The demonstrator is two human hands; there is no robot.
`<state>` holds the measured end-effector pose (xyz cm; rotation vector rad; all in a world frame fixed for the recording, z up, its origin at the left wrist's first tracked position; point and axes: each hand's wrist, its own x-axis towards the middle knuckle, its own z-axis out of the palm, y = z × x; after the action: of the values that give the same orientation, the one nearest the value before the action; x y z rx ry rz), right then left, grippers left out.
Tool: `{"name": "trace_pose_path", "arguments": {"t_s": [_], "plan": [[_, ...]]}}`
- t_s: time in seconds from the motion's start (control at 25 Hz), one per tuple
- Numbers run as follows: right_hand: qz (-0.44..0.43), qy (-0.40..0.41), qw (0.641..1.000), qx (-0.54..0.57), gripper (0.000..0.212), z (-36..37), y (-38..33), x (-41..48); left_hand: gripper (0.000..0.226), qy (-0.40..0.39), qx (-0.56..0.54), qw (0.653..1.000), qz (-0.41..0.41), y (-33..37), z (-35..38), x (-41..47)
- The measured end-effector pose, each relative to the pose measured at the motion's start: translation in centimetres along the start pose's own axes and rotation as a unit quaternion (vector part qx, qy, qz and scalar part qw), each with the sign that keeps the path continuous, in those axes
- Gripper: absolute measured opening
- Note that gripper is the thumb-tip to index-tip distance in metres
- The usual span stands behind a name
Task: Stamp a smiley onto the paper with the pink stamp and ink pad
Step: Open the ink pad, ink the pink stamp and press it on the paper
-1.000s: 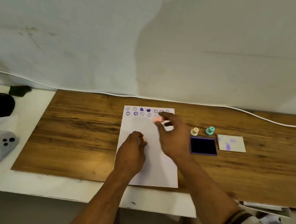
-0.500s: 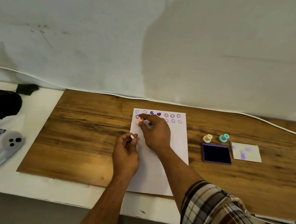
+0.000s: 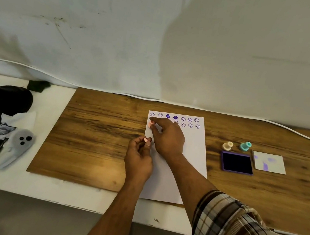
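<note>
A white paper (image 3: 189,151) lies on the wooden board, with two rows of purple smileys and hearts along its far edge. My right hand (image 3: 167,136) pinches the pink stamp (image 3: 150,124) and holds it down at the left end of the second row. My left hand (image 3: 139,154) rests at the paper's left edge, fingers closed on a small pink piece (image 3: 145,140), likely the stamp's cap. The purple ink pad (image 3: 236,163) lies open to the right of the paper.
A cream stamp (image 3: 227,146) and a teal stamp (image 3: 245,146) stand behind the ink pad. The ink-stained lid (image 3: 269,162) lies to its right. Dark objects, a phone and a grey ghost toy (image 3: 19,142) sit on the white table at left. A white cable (image 3: 296,130) runs along the wall.
My right hand carried the pink stamp leftward from the middle of the paper to the left end of the second row and lowered it. My left hand stayed beside the paper.
</note>
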<state>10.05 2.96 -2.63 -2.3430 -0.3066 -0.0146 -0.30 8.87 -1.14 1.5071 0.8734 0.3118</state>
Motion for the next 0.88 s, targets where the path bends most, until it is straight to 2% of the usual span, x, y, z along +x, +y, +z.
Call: {"name": "trace_pose_path", "arguments": {"t_s": [0.2,0.36,0.48,0.64,0.8,0.88], "plan": [[-0.082,-0.031,0.991,-0.100,0.030,-1.0,-0.9,0.9,0.026,0.006,0.005,1.000,-0.008,0.1,0.0,0.1],[-0.148,-0.108,0.953,-0.240,0.031,-2.0,-2.3,2.0,0.025,0.012,0.003,1.000,-0.014,0.0,0.0,0.2],[-0.167,-0.131,0.929,-0.303,0.028,-2.3,-3.6,2.6,0.022,0.015,-0.008,1.000,-0.022,0.0,0.1,0.3],[-0.178,-0.148,0.912,-0.339,0.023,-2.5,-4.7,2.7,0.019,0.009,-0.020,0.999,-0.028,-0.1,0.1,0.0],[-0.188,-0.149,0.907,-0.347,0.024,-2.2,-4.6,2.9,0.018,0.002,-0.020,1.000,-0.024,0.2,-0.1,0.0],[-0.176,-0.158,0.915,-0.327,0.025,-2.3,-3.8,3.0,0.015,0.001,-0.019,1.000,-0.022,0.4,-0.1,-0.1]]}}
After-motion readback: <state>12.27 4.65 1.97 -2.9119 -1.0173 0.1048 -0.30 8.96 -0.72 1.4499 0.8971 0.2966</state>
